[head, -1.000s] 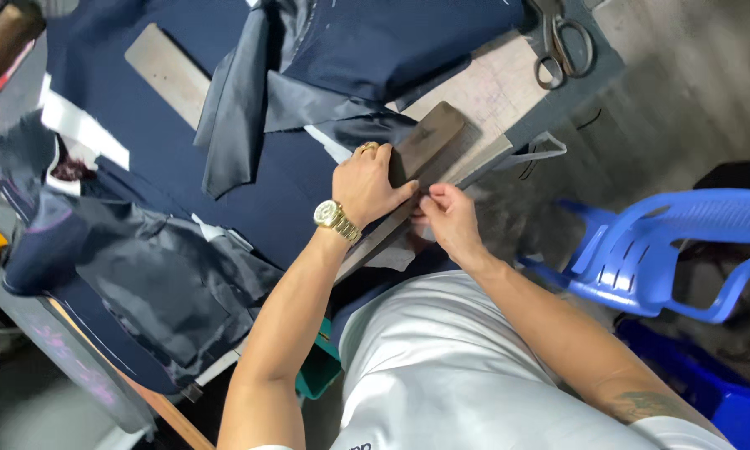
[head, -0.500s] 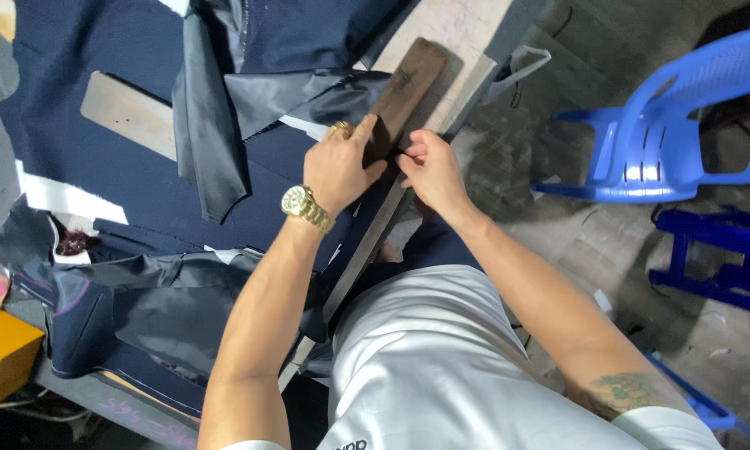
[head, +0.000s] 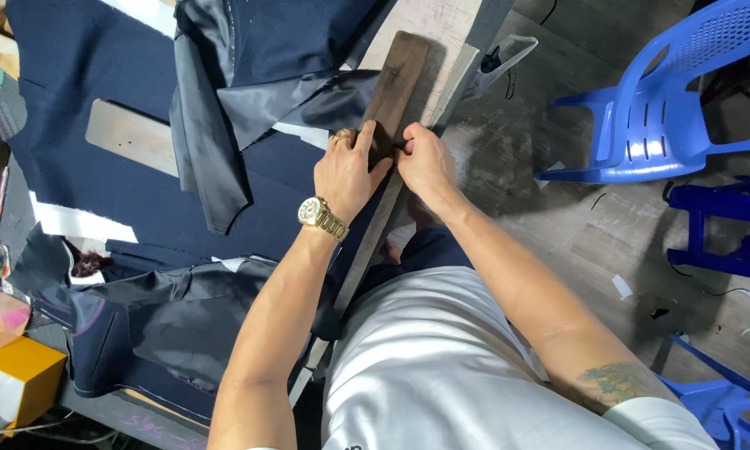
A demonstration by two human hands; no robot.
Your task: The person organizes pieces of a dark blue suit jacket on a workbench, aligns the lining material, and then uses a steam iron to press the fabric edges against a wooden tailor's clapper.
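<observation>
You are pressing left hand (head: 347, 171) flat on wooden block (head: 394, 93) at worktop's right edge; right hand (head: 425, 158) pinching fabric (head: 296, 196) beside it. Block likely sliding off edge if pressure shifts, dragging fabric.

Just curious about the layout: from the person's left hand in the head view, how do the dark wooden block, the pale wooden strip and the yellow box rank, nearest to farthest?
1. Dark wooden block, under the left hand.
2. Pale wooden strip, up-left on the cloth.
3. Yellow box, bottom-left corner.
</observation>
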